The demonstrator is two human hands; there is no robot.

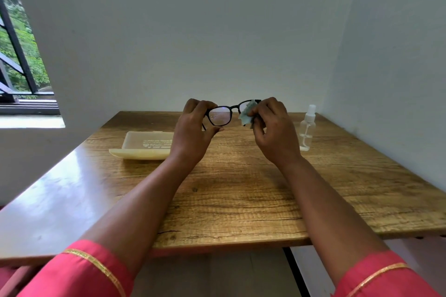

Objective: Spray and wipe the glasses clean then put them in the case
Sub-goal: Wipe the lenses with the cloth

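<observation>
Black-framed glasses are held up above the far middle of the wooden table. My left hand grips their left end, thumb below the rim and fingers curled over the top. The left lens shows small droplets. My right hand pinches a pale green cloth against the right lens, which the cloth and fingers mostly hide. A cream glasses case lies open on the table at the left, behind my left wrist. A clear spray bottle with a white nozzle stands upright at the right.
White walls close the table's far and right sides. A window with dark bars is at the far left. Bare wood stretches from my forearms to the table's near edge. My pink sleeves show at the bottom.
</observation>
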